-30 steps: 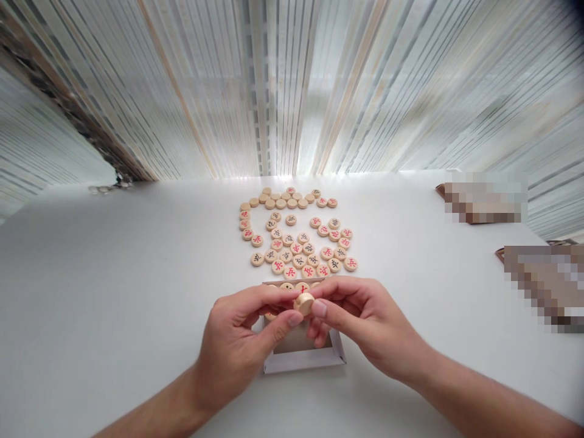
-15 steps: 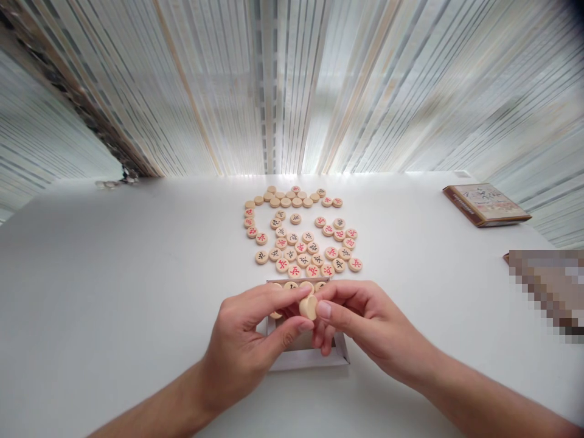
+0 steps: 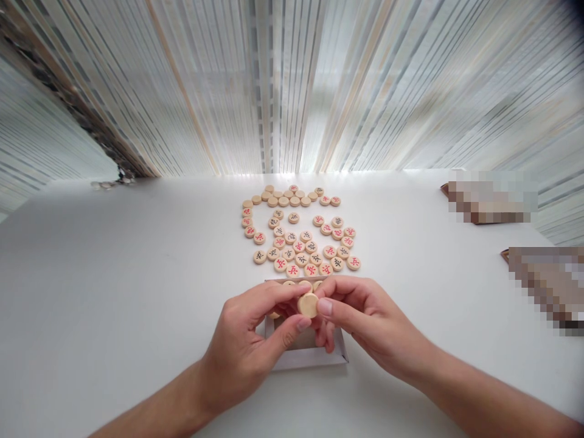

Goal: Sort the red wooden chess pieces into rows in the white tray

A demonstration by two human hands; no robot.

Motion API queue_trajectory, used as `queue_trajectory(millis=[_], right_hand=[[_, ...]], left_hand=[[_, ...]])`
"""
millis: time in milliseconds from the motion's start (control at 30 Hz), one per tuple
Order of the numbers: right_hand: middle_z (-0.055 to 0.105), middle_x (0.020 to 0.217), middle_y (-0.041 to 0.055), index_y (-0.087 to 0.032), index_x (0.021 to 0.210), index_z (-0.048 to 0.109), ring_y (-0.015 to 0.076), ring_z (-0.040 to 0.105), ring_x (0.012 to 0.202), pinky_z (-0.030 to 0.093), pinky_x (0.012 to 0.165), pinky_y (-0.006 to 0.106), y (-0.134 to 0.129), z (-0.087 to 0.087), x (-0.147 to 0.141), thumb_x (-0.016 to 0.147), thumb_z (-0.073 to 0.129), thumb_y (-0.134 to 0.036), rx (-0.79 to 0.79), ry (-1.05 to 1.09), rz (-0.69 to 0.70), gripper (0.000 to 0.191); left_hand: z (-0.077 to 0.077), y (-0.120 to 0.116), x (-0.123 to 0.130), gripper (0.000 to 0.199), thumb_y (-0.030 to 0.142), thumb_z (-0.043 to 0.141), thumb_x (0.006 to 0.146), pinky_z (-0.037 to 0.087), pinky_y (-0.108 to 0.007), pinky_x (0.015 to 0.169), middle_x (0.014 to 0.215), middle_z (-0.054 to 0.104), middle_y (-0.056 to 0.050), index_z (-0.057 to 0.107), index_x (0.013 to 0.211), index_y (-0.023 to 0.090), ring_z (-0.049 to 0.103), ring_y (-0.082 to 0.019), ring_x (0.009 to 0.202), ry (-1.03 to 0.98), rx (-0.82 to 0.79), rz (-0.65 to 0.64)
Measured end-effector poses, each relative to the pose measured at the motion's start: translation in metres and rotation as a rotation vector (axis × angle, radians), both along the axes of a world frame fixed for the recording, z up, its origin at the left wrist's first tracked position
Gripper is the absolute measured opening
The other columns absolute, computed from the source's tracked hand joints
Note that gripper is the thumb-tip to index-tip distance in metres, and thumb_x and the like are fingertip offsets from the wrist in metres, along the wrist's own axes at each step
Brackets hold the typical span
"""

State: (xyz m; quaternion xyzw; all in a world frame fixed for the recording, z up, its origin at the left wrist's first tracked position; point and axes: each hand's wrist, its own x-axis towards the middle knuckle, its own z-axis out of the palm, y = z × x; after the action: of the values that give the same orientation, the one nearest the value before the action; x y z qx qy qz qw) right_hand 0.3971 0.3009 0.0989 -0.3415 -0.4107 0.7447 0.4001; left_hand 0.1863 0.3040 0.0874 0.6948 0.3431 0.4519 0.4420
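Wooden disc, a round game piece, sits pinched between my two hands, lifted above the near end of the small box that lies on the counter. My left hand clamps it from its own side with thumb under and forefinger over; my right hand meets it from the other side, its fingers pressed to the rim. Both hands are equally close, since both are on it. The disc is tilted so its flat face turns toward me, and that face looks blank; any character would be on the far face, which I cannot see. Being round, it has no long axis to speak of, only the thin edge running between my fingertips.

Directly under my hands the box is open, pale card with a brownish floor, and a few more discs show at its far end, just beyond my fingertips. Farther out from my fingers, a spread of like pieces lies flat on the counter, many carrying red or black Chinese characters too small to read surely, and a row at the far edge showing plain faces. Off to my right, well apart, are two blurred-out brownish objects. Beyond the counter hangs a striped curtain.
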Motion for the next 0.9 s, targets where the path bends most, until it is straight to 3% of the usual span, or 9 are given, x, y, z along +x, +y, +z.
queue_trajectory(millis=[100,233,433,600,767,900], right_hand=[[0.072,0.072,0.0008,-0.014,0.082,0.071,0.0092,0.067,0.061,0.058,0.061,0.019,0.000,0.002,-0.001,0.092,0.086,-0.040,0.007,-0.015,-0.015,0.031],[0.072,0.070,-0.0005,-0.013,0.083,0.073,0.0078,0.066,0.059,0.057,0.058,0.016,-0.001,0.004,-0.003,0.082,0.094,-0.032,-0.050,-0.003,-0.004,0.029],[0.073,0.063,0.0001,-0.013,0.080,0.071,0.0095,0.066,0.050,0.055,0.047,0.015,-0.004,-0.001,-0.002,0.068,0.102,-0.022,-0.178,0.052,0.071,0.034],[0.073,0.061,0.0015,-0.011,0.078,0.073,0.0093,0.067,0.049,0.055,0.046,0.014,-0.002,0.001,-0.001,0.079,0.096,-0.028,-0.167,0.072,0.078,0.028],[0.075,0.068,0.0026,-0.010,0.085,0.077,0.0084,0.070,0.053,0.059,0.052,0.015,-0.001,0.001,0.000,0.091,0.086,-0.033,-0.121,0.137,0.092,0.025],[0.076,0.072,0.0036,-0.011,0.094,0.079,0.0095,0.073,0.059,0.061,0.056,0.016,-0.003,-0.001,0.002,0.092,0.086,-0.032,-0.133,0.160,0.092,0.022]], left_hand=[[-0.001,0.000,0.000,0.032,0.015,0.077,0.095,0.064,-0.024,0.081,0.110,0.083,-0.007,0.079,0.126,0.022,0.078,-0.017,0.091,-0.004,0.017,0.004],[-0.002,0.002,0.000,0.028,0.018,0.083,0.092,0.062,-0.020,0.076,0.096,0.083,-0.002,0.080,0.120,0.022,0.075,-0.013,0.080,-0.029,0.048,-0.019],[0.003,0.004,0.001,0.024,0.015,0.084,0.091,0.059,-0.018,0.079,0.090,0.083,-0.004,0.079,0.115,0.016,0.077,-0.012,0.078,0.036,0.202,-0.083],[0.008,0.003,0.002,0.014,0.017,0.083,0.092,0.059,-0.019,0.074,0.084,0.082,-0.004,0.079,0.106,0.014,0.075,-0.012,0.072,0.041,0.183,-0.122],[0.007,0.004,0.001,0.022,0.020,0.083,0.093,0.057,-0.016,0.074,0.087,0.082,-0.001,0.080,0.114,0.018,0.073,-0.010,0.073,-0.015,0.132,-0.085],[0.005,0.003,0.001,0.025,0.021,0.084,0.092,0.057,-0.016,0.074,0.083,0.081,0.002,0.080,0.117,0.021,0.071,-0.009,0.072,-0.041,0.103,-0.059]])
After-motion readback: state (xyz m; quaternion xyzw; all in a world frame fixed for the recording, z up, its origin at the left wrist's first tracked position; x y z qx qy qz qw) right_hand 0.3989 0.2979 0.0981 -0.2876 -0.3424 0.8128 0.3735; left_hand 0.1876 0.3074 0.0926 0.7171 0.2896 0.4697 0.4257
